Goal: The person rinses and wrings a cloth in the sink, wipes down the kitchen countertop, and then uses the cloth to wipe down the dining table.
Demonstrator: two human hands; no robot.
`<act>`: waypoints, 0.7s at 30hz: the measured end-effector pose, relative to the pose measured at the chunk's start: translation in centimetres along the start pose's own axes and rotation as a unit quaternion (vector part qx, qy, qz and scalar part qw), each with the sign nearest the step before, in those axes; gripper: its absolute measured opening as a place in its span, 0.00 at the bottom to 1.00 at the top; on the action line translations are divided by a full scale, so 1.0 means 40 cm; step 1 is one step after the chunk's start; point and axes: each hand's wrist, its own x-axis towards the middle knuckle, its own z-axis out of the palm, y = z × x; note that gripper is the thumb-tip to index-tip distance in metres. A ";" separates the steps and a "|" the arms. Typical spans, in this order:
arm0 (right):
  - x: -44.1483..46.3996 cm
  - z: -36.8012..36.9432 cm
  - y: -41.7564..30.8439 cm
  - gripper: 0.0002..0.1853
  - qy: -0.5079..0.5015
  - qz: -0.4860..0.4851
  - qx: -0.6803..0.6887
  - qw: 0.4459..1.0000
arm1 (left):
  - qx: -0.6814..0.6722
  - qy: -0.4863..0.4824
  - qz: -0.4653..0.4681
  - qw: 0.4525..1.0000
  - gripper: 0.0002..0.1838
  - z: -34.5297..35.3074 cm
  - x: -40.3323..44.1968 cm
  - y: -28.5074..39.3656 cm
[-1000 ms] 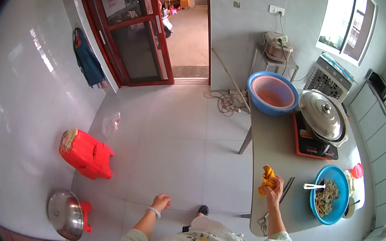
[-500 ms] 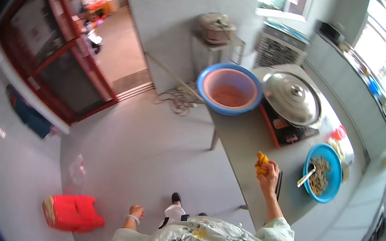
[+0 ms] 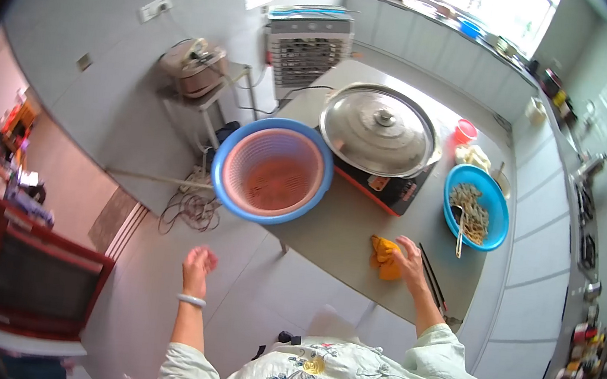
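Observation:
My right hand (image 3: 409, 261) is over the table's near edge, fingers apart, beside a crumpled orange cloth (image 3: 385, 259) lying on the tabletop. Just right of that hand lies a pair of dark chopsticks (image 3: 434, 279). My left hand (image 3: 199, 266), with a pale bangle on its wrist, hangs in the air in front of a blue basin (image 3: 218, 187). Its fingers are loosely bent and hold nothing I can see. Inside the basin sits a pink perforated basket (image 3: 279, 140). Several inches of air separate the left hand from the basin.
A large lidded steel pot (image 3: 377, 130) stands on a black cooktop (image 3: 386, 188). To its right are a blue bowl (image 3: 494, 211) of food with a spoon (image 3: 459, 241), and a small red container (image 3: 465, 131). Cables (image 3: 189, 210) lie on the floor by the stool (image 3: 211, 115).
The view has turned right, toward the table. My right hand has let go of the orange cloth, which now rests on the table. My left hand has risen toward the blue basin.

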 end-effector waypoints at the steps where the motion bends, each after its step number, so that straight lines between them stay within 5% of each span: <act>1: 0.015 -0.013 -0.045 0.22 0.018 0.127 0.141 0.982 | -0.013 -0.038 0.022 0.999 0.08 0.069 0.048 0.063; 2: 0.034 -0.006 -0.043 0.22 0.033 0.140 0.139 0.980 | -0.012 -0.077 0.040 0.996 0.08 0.142 0.091 0.121; 4: 0.088 0.007 -0.020 0.23 0.120 0.245 0.391 0.879 | -0.019 -0.160 0.075 0.984 0.09 0.283 0.184 0.209; 12: 0.257 0.092 0.043 0.25 0.233 0.298 0.551 0.744 | 0.044 -0.287 0.031 0.956 0.25 0.729 0.561 0.321; 15: 0.275 0.110 0.030 0.24 0.248 0.290 0.565 0.731 | 0.129 -0.258 0.007 0.957 0.31 0.837 0.704 0.280; 17: 0.283 0.106 -0.006 0.24 0.258 0.293 0.561 0.730 | 0.208 -0.268 -0.100 0.935 0.36 0.887 0.778 0.247; 21: 0.292 0.122 -0.008 0.25 0.267 0.242 0.567 0.741 | 0.245 -0.334 -0.161 0.896 0.35 0.980 0.816 0.230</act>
